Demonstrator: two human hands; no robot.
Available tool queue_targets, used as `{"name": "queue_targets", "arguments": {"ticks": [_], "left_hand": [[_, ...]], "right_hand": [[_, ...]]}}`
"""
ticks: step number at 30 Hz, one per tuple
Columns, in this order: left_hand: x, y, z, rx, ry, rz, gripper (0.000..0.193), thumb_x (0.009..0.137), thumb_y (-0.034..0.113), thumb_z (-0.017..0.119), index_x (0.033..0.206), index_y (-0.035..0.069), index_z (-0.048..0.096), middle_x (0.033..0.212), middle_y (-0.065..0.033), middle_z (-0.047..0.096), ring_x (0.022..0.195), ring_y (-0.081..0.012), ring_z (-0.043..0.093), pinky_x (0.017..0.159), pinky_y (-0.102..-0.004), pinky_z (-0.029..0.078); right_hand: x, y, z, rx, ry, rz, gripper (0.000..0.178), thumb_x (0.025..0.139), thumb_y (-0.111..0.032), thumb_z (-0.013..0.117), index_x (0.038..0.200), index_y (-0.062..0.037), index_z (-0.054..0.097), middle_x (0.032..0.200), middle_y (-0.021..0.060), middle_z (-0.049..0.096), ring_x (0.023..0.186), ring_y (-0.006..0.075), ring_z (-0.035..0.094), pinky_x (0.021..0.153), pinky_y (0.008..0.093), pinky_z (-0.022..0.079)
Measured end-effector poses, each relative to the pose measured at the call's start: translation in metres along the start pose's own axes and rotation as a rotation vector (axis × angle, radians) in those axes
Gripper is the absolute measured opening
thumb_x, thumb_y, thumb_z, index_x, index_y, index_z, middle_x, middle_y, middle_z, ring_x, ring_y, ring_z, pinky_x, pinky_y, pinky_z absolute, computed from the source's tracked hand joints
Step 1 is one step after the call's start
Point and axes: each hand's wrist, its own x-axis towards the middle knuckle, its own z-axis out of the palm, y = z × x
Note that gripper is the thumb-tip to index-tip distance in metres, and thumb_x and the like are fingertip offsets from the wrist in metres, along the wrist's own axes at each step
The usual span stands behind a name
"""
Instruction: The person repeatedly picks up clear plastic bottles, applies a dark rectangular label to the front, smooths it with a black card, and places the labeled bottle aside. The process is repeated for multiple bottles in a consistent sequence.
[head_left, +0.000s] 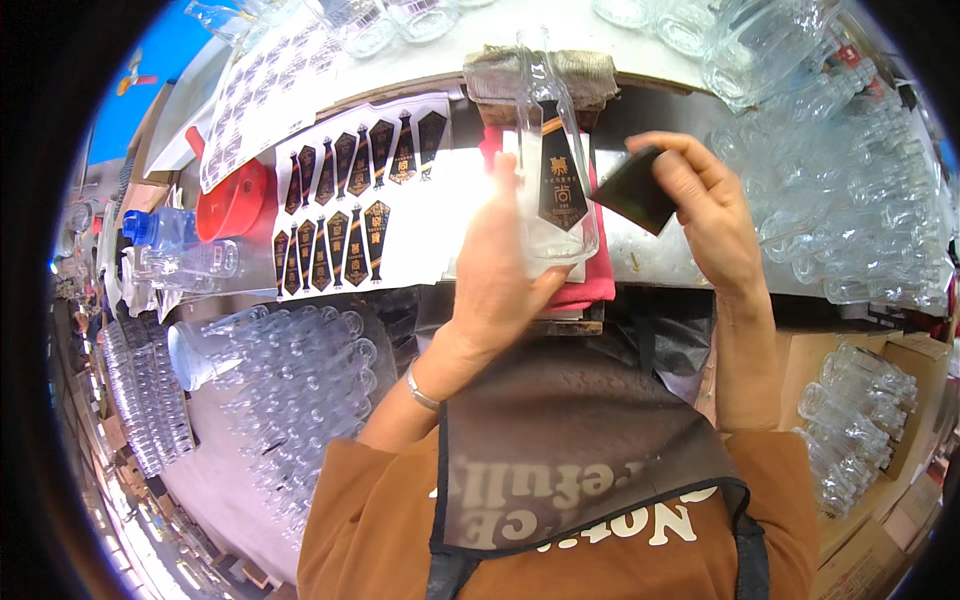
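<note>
A clear glass bottle (576, 246) lies on its back, neck pointing away from me, over a padded rest with a rolled cloth (490, 75) at its far end. On its upper face is a black pointed label (562, 170) with gold characters and an orange stripe. My left hand (485, 255) is along the bottle's left side, fingers stretched out and blurred, thumb spread by its base. Whether it presses on the glass I cannot tell. Pinched in my right hand (715, 205) is a thin dark flat scraper (637, 190), its corner close to the label's right edge.
Left of the bottle lies a white sheet of black labels (395, 225), with a red plastic container (235, 203) beside it. Clear glass bottles crowd the right side (845, 190) and the lower left (290, 375). A cardboard box (915, 365) of glassware stands at lower right.
</note>
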Motion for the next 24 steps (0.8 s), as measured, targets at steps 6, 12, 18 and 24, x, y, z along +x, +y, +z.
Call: {"name": "queue_targets", "arguments": {"ticks": [6,12,18,24], "left_hand": [[0.014,0.013,-0.011,-0.971,-0.037,-0.221,0.119,0.077,-0.004,0.078,0.161,0.007,-0.005,0.154,-0.0226,0.037,0.143,-0.0309,0.039,0.117,-0.0442,0.035],[-0.002,-0.012,-0.008,-0.149,-0.023,0.045,0.095,0.080,0.018,0.082,0.154,-0.006,0.027,0.159,-0.0315,0.026,0.144,-0.0432,0.037,0.117,-0.0464,0.032],[0.006,-0.039,-0.040,0.016,-0.013,0.107,0.094,0.079,0.032,0.083,0.151,-0.004,0.035,0.156,-0.0293,0.034,0.143,-0.0447,0.036,0.117,-0.0479,0.032],[0.073,-0.208,-0.211,0.809,0.664,-0.332,0.090,0.093,0.059,0.060,0.148,-0.008,0.039,0.149,-0.0286,0.045,0.145,-0.0430,0.033,0.118,-0.0561,0.022]], "right_hand": [[-0.007,0.054,-0.001,0.136,-0.184,0.396,0.054,0.108,-0.046,0.042,0.121,0.0008,0.066,0.072,0.0053,0.063,0.050,0.0088,0.048,0.050,0.0243,0.039],[-0.024,0.027,0.020,-0.518,-0.107,-0.059,0.040,0.104,-0.027,0.054,0.125,0.0053,0.062,0.082,0.0087,0.071,0.049,0.0092,0.049,0.051,0.0247,0.042],[-0.029,0.024,0.021,-0.731,-0.085,-0.043,0.033,0.093,-0.016,0.068,0.121,0.0018,0.065,0.090,0.0160,0.073,0.050,0.0133,0.054,0.054,0.0310,0.045],[-0.031,0.024,0.005,-0.741,-0.066,0.003,0.033,0.097,-0.016,0.064,0.124,0.0035,0.065,0.091,0.0096,0.075,0.067,0.0106,0.061,0.062,0.0261,0.048]]}}
